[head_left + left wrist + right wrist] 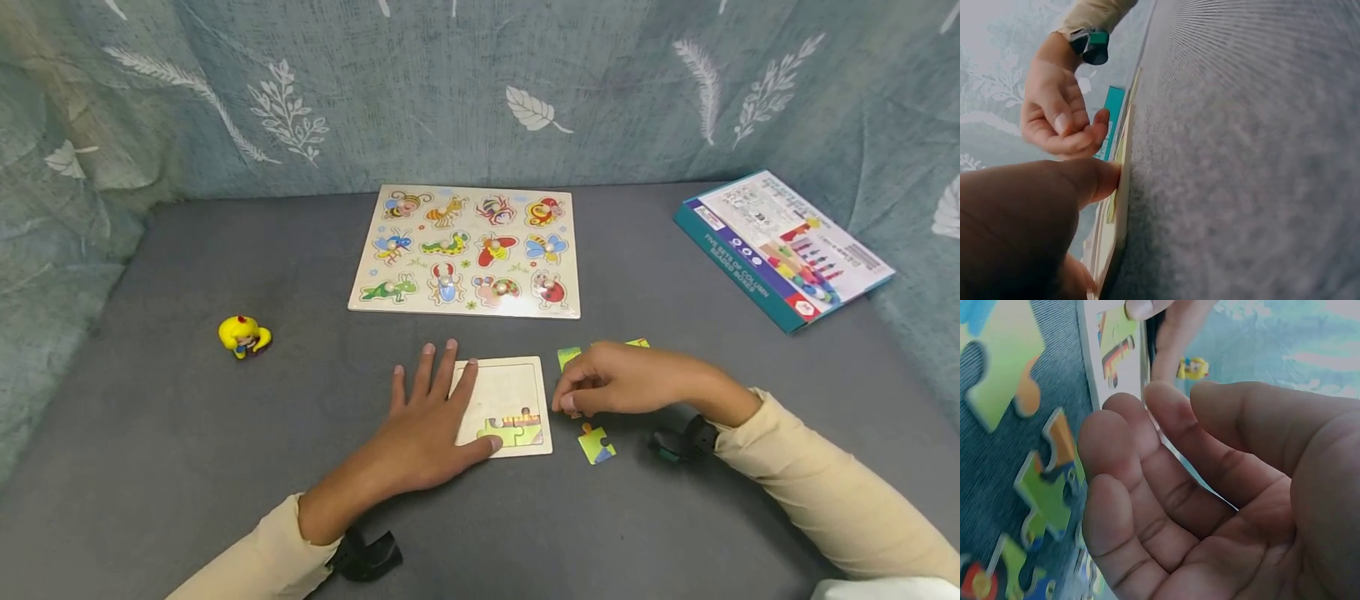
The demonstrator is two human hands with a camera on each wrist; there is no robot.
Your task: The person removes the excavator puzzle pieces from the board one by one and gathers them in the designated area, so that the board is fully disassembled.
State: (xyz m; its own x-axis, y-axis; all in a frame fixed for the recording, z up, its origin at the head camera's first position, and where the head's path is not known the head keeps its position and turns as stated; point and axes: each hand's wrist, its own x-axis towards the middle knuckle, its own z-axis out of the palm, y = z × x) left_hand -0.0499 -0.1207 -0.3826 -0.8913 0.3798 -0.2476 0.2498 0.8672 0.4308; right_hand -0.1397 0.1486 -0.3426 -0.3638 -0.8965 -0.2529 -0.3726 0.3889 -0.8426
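Note:
My left hand (423, 437) lies spread over the left side of a small wooden puzzle tray (517, 367), its thumb pressing near the lower edge. Joined jigsaw pieces (512, 432) with a green ground fill the lower right of that tray. To its right my right hand (626, 379) hovers low with loosely bent fingers, and nothing shows in its grasp in the right wrist view. Just below it on the table is a green puzzle piece (596, 444) with an orange knob. More loose pieces (1047, 487) lie beside and partly under the right hand.
Behind the tray lies a peg puzzle board (465, 250) with insect pictures. A bead game box (783, 250) rests at the back right. On the left sits a small yellow-haired toy figure (243, 335). A patterned cloth (450, 100) hangs along the table's back.

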